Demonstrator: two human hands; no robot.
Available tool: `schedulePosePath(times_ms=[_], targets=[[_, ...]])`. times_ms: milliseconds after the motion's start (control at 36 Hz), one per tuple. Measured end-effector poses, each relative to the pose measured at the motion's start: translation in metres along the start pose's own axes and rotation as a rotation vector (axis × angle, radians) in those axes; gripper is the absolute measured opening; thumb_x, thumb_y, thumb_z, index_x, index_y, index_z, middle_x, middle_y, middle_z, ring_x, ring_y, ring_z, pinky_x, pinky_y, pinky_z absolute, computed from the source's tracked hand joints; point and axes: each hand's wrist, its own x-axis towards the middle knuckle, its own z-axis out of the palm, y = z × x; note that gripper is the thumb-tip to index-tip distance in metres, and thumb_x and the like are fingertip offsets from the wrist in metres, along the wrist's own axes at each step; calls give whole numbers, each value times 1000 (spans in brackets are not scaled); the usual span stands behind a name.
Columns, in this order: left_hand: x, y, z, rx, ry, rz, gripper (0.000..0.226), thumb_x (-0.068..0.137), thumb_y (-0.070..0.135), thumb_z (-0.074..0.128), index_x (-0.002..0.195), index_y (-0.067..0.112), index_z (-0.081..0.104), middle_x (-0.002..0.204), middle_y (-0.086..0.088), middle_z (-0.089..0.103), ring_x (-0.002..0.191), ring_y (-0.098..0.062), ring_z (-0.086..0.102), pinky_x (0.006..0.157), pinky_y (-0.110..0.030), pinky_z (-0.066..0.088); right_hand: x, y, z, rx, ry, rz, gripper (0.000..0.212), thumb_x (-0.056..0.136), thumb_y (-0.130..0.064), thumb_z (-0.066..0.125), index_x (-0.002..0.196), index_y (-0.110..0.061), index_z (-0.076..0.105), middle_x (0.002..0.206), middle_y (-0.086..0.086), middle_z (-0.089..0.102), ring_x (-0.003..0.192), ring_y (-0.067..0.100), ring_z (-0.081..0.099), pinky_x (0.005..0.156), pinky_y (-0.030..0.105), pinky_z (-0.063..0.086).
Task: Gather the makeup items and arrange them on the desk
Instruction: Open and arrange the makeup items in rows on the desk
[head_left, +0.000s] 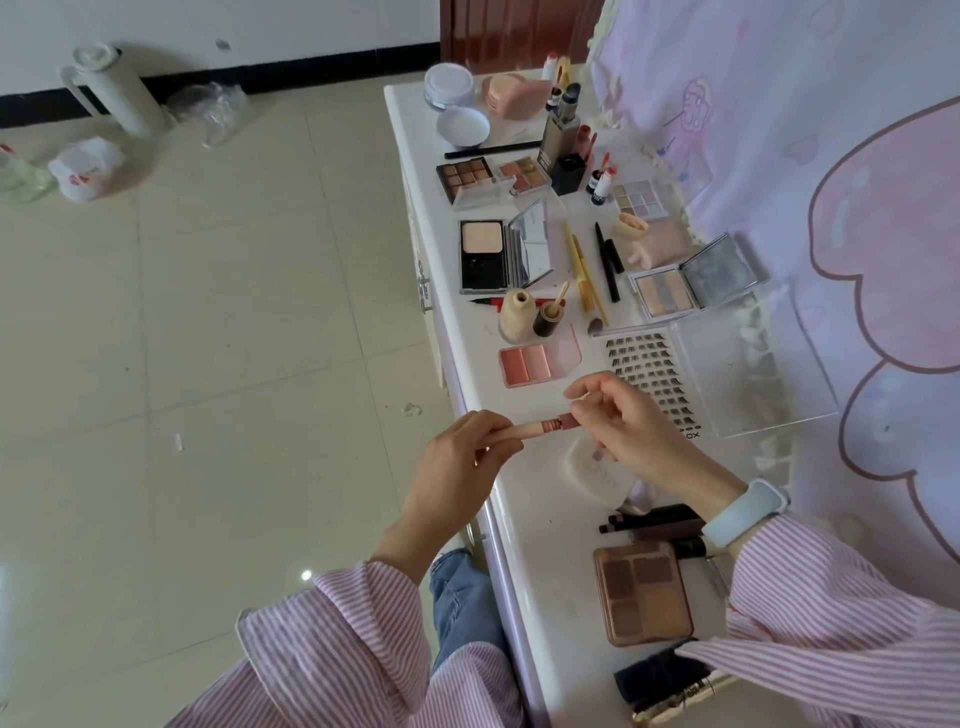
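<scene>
Held between both hands above the front edge of the white desk (519, 525): a slim lip-gloss tube (535, 429), pale pink along the body, with a ribbed darker rose collar and a dusty-rose section toward the right. Gripped at its left end by the left hand (462, 457), fingers curled round the body. Pinched at the rose end by the right hand (623, 421), thumb and forefinger closed on it, the other fingers loosely bent; cannot tell whether cap and body were joined. Worn on the right wrist: a pale blue band (745, 512); on both arms, pink-and-white striped sleeves.

Just beyond the hands: a pink blush palette (525, 364) with its clear lid open, and a false-lash tray (652, 374) with its clear lid tipped back. Below the right hand: a round translucent case (597, 475), partly hidden. Nearer the body: a brown eyeshadow palette (642, 592) and dark pencils (652, 519). Farther along: an open powder compact (483, 254), a beige foundation bottle (515, 312), a nude six-pan palette (464, 176), a white jar (449, 83).
</scene>
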Motion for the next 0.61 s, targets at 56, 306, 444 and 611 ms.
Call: schedulePosePath(times_ms=[56, 306, 444, 611], targets=[[1, -2, -2, -10, 10, -1, 12, 84, 23, 64, 91, 13, 65, 74, 20, 54, 68, -9, 52, 59, -11, 38, -1, 2, -3, 50, -78, 6, 17, 92, -17, 52, 107, -25, 52, 91, -2, 55, 66, 8, 50, 58, 19, 44], [-2, -13, -6, 48, -23, 36, 10, 86, 20, 64, 93, 14, 69, 77, 13, 59, 71, -10, 56, 63, -15, 41, -2, 1, -19, -435, -199, -42, 19, 94, -20, 48, 108, -19, 61, 104, -6, 65, 90, 12, 62, 85, 32, 50], [-3, -32, -13, 39, 47, -29, 14, 84, 16, 67, 95, 11, 72, 83, 17, 48, 74, -5, 51, 68, -8, 38, -6, 12, -41, -518, -97, -50, 20, 94, -17, 46, 110, -15, 59, 103, -3, 63, 93, 14, 60, 80, 22, 47], [-2, -38, -18, -117, 207, -223, 18, 92, 13, 54, 103, 6, 67, 81, 7, 48, 74, -9, 47, 69, -11, 35, -6, 22, -48, -225, 197, -47, 13, 90, -12, 54, 99, -18, 61, 94, -8, 46, 84, 2, 49, 71, 5, 39]])
